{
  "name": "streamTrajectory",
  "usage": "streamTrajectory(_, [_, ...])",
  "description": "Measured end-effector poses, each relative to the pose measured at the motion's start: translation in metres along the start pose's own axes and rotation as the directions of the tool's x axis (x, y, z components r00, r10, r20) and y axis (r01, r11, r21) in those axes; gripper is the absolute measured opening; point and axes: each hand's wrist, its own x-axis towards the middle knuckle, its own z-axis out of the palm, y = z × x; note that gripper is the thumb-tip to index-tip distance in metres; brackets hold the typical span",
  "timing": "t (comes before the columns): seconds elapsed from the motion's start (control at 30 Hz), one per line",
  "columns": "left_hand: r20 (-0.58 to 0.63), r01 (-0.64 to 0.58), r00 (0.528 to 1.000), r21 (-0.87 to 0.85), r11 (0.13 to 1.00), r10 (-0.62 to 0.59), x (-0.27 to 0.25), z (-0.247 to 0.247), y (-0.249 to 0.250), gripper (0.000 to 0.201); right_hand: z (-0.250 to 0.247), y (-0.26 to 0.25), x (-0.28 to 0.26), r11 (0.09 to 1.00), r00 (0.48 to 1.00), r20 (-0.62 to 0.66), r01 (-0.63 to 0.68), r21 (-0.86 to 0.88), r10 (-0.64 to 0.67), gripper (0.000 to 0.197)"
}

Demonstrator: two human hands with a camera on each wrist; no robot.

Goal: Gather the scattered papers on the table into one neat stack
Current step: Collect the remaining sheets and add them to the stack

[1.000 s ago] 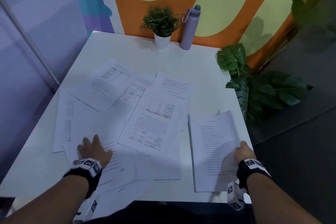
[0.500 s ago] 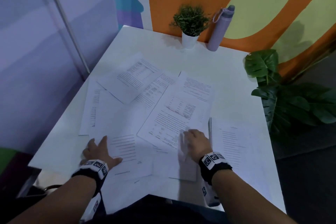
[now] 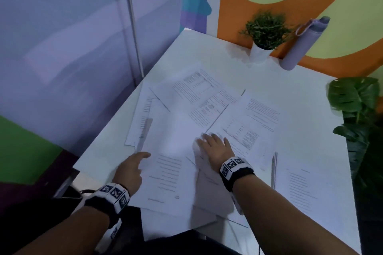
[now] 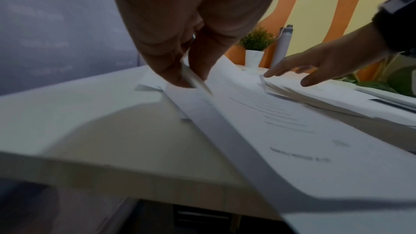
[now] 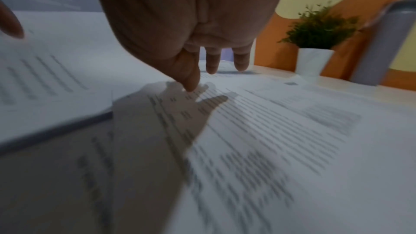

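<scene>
Several printed sheets (image 3: 207,107) lie overlapped across the white table (image 3: 207,58). A squared pile of papers (image 3: 300,186) sits at the right near edge. My left hand (image 3: 143,161) pinches the left edge of a near sheet (image 3: 167,174); in the left wrist view thumb and fingers of the left hand (image 4: 191,79) clamp that sheet's lifted edge (image 4: 225,131). My right hand (image 3: 209,141) lies flat with straight fingers on the middle sheets. In the right wrist view the right hand's fingertips (image 5: 191,84) touch a printed page (image 5: 270,131).
A small potted plant (image 3: 263,37) and a lilac bottle (image 3: 300,45) stand at the table's far edge against the orange wall. A large leafy plant (image 3: 358,109) stands beyond the right edge. Some sheets (image 3: 176,225) overhang the near edge.
My right hand left the pile at the right and moved left onto the middle sheets. My left hand went from lying flat to pinching a sheet's left edge. The head view swung left.
</scene>
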Motion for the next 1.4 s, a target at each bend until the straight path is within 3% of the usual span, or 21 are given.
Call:
streamTrajectory(0.13, [0.075,0.059,0.995,0.011,0.998,-0.059,0.003,-0.024,-0.019,0.068,-0.015,-0.005,0.021,0.991,0.997,0.063,0.042,-0.128,-0.034,0.078])
streamTrajectory(0.27, [0.118,0.132,0.985,-0.037,0.991,-0.127,0.005,-0.036,-0.028,0.077,-0.016,-0.008,0.026,0.974,0.997,0.062,0.065,-0.217,-0.053,0.061])
streamTrajectory(0.37, [0.062,0.144,0.988,-0.01,0.989,-0.143,0.011,-0.037,-0.032,0.074,-0.018,-0.006,0.022,0.961,0.997,0.042,0.076,-0.266,-0.067,0.055])
streamTrajectory(0.47, [-0.023,0.137,0.99,0.015,0.99,-0.137,0.024,-0.04,-0.03,0.056,-0.032,-0.007,0.019,0.952,0.988,0.005,0.152,-0.264,-0.157,0.042])
streamTrajectory(0.6, [-0.009,-0.021,1.0,0.151,0.988,0.022,0.041,-0.04,0.001,0.04,-0.044,-0.016,0.016,0.916,0.886,-0.284,0.292,-0.277,-0.368,0.031])
streamTrajectory(0.7, [0.048,-0.198,0.98,0.198,0.96,0.192,0.05,-0.029,0.036,0.044,-0.048,-0.019,0.008,0.916,0.837,-0.372,0.357,-0.186,-0.402,0.018])
streamTrajectory(0.8, [0.122,-0.479,0.878,0.206,0.853,0.463,0.054,-0.011,0.06,0.045,-0.052,-0.015,0.0,0.922,0.854,-0.347,0.35,-0.168,-0.388,0.02])
streamTrajectory(0.87, [0.022,-0.531,0.842,0.218,0.819,0.54,0.057,-0.004,0.07,0.037,-0.052,-0.006,-0.009,0.95,0.898,-0.309,0.29,-0.114,-0.312,0.022])
streamTrajectory(0.93, [-0.163,-0.425,0.875,0.189,0.885,0.455,0.06,-0.001,0.073,0.037,-0.052,0.006,-0.021,0.987,0.951,-0.278,0.153,0.046,-0.134,0.022])
streamTrajectory(1.0, [-0.297,-0.221,0.925,0.091,0.971,0.238,0.061,0.0,0.066,0.04,-0.047,0.025,-0.032,0.969,0.957,-0.274,-0.024,0.244,0.092,0.028])
streamTrajectory(1.07, [-0.225,0.005,0.974,0.038,0.999,0.003,0.062,0.002,0.049,0.042,-0.041,0.042,-0.042,0.88,0.917,-0.27,-0.15,0.451,0.295,0.028])
streamTrajectory(1.13, [-0.045,0.17,0.985,0.156,0.973,-0.165,0.059,0.007,0.028,0.052,-0.039,0.051,-0.049,0.768,0.852,-0.267,-0.217,0.603,0.45,0.037])
streamTrajectory(1.23, [0.119,0.17,0.964,0.41,0.896,-0.237,0.053,0.017,0.004,0.076,-0.048,0.06,-0.058,0.712,0.785,-0.323,-0.203,0.672,0.529,0.049])
streamTrajectory(1.33, [0.15,0.112,0.964,0.523,0.845,-0.22,0.052,0.022,-0.004,0.088,-0.075,0.056,-0.06,0.77,0.731,-0.454,-0.151,0.62,0.509,0.031])
streamTrajectory(1.4, [0.128,0.158,0.959,0.504,0.849,-0.254,0.056,0.019,-0.002,0.095,-0.091,0.055,-0.059,0.768,0.645,-0.552,-0.085,0.635,0.529,0.021])
